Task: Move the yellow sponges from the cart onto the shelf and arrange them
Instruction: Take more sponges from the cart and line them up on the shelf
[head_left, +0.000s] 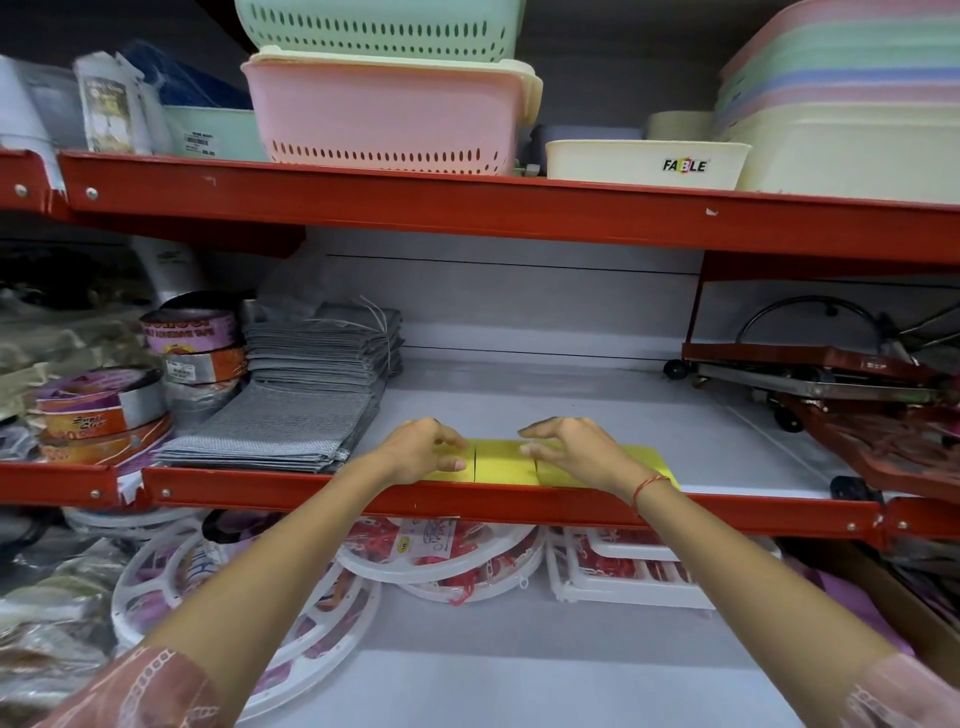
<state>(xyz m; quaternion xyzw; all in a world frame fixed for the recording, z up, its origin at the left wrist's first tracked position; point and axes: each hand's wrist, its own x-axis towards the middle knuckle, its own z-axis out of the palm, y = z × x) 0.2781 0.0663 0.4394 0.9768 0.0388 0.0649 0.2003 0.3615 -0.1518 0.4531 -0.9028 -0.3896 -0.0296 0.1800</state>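
— Red-framed store shelving fills the frame; where do things stand on the middle shelf (571, 410)?

— A row of yellow sponges (506, 462) lies flat along its front edge, at lower centre of the frame, just behind the red lip. Three show clearly, side by side and touching; a fourth yellow edge seems to show past the right wrist, though the arm hides most of it.

— And the hands?

— Both hover low over the row, fingers curled and loosely spread. The left hand (423, 449) rests its fingertips on the leftmost sponge; the right hand (569, 447) covers the seam between the next ones. Neither grips anything. It reads as squaring up the row, not carrying.

— So how much is done?

— Part of it, by the look. One row is placed, and most of the grey shelf behind and to the right stays bare, between the stack of grey cloths (311, 395) at left and the red trolleys (831, 369) at right. The cart is out of view, so how many sponges are left cannot be told.
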